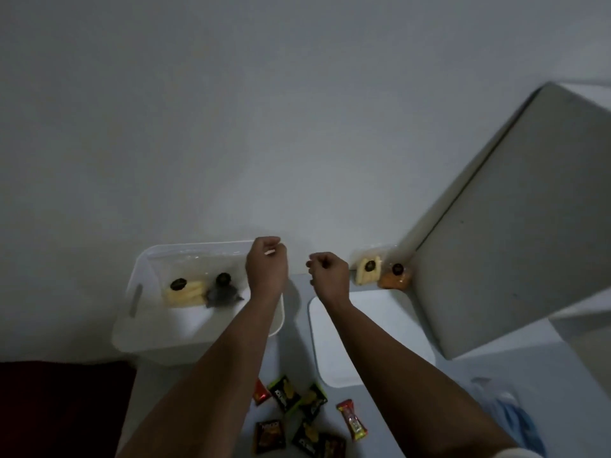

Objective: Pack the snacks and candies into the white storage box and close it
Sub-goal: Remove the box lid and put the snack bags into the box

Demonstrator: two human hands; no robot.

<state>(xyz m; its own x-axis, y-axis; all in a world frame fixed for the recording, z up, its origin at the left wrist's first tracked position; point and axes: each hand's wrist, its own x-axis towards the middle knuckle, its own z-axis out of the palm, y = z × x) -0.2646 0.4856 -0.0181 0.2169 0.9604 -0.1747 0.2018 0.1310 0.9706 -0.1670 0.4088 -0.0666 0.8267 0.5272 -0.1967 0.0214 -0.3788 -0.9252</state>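
The white storage box [132,312] stands open at the left, against the wall. Inside it lie a clear pack of yellow snacks [183,292] and a darker pack [223,289]. My left hand [266,266] hovers over the box's far right corner with its fingers curled in and nothing visible in them. My right hand [329,272] is also curled shut, just left of a yellow snack pack [367,271] and an orange snack pack [395,277] by the wall. The flat white lid [330,342] lies under my right forearm. Several wrapped candies [284,393] and a red candy [352,423] lie near me.
A large pale cabinet or box [496,242] rises at the right, close to the two snack packs. A dark red cloth [59,408] fills the bottom left corner. A bluish plastic bag [515,421] lies at the bottom right. The wall runs right behind the storage box.
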